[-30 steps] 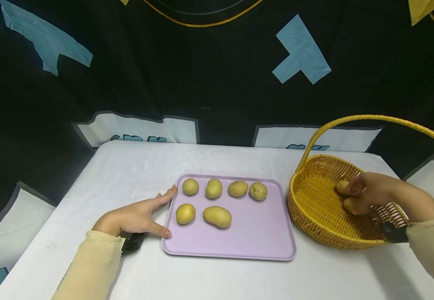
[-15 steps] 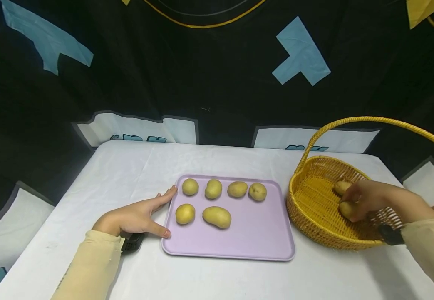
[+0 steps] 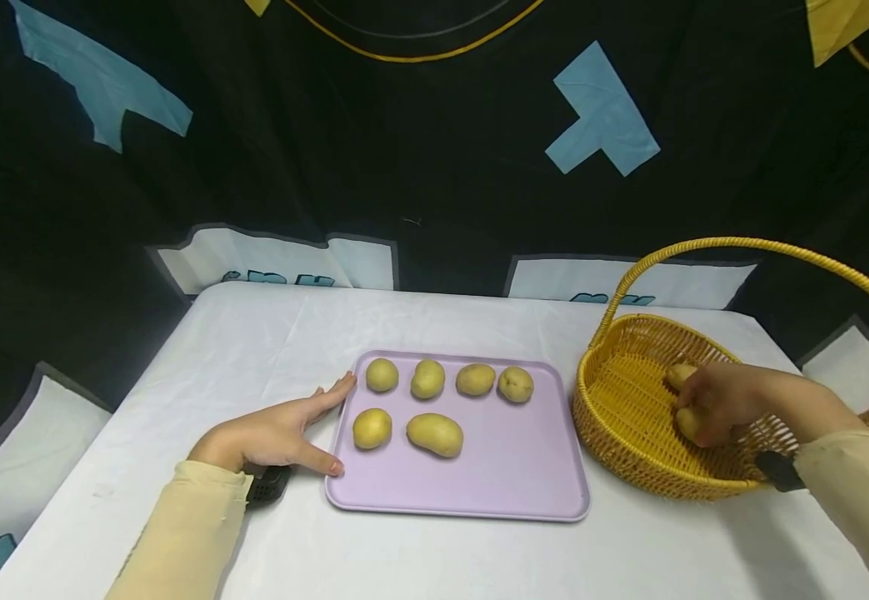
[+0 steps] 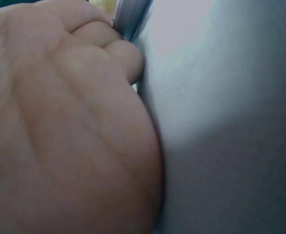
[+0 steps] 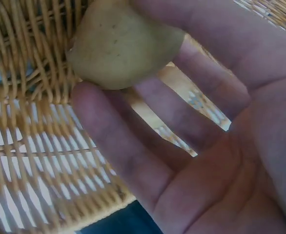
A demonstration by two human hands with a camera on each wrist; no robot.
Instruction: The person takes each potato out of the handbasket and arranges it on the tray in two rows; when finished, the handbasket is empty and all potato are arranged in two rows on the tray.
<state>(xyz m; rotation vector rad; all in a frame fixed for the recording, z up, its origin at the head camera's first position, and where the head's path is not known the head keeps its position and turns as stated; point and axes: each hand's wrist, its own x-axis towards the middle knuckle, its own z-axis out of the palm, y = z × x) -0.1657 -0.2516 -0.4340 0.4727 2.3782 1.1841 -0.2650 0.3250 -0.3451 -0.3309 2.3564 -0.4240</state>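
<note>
My right hand (image 3: 730, 400) reaches inside the yellow wicker basket (image 3: 625, 404) on the right. Its thumb and fingers grip a potato (image 5: 121, 46), which shows partly in the head view. Just beyond the fingers, a second potato (image 3: 679, 375) lies in the basket. On the lilac tray (image 3: 512, 471) sit several potatoes in a back row, with a round potato (image 3: 372, 428) and a longer potato (image 3: 435, 434) in front. My left hand (image 3: 277, 432) rests at the tray's left edge, fingers spread and thumb on the rim. The left wrist view shows mainly its palm (image 4: 79, 131) against the white surface.
The basket's tall arched handle (image 3: 741, 242) rises over my right forearm. A white cloth (image 3: 434, 558) covers the table, and a dark patterned curtain (image 3: 434, 167) hangs behind it. Tray and basket stand close together with a narrow gap.
Inside the basket, my right hand has shifted slightly left and nearer, and its fingers cover more of the potato. The left hand and the potatoes on the tray stay put.
</note>
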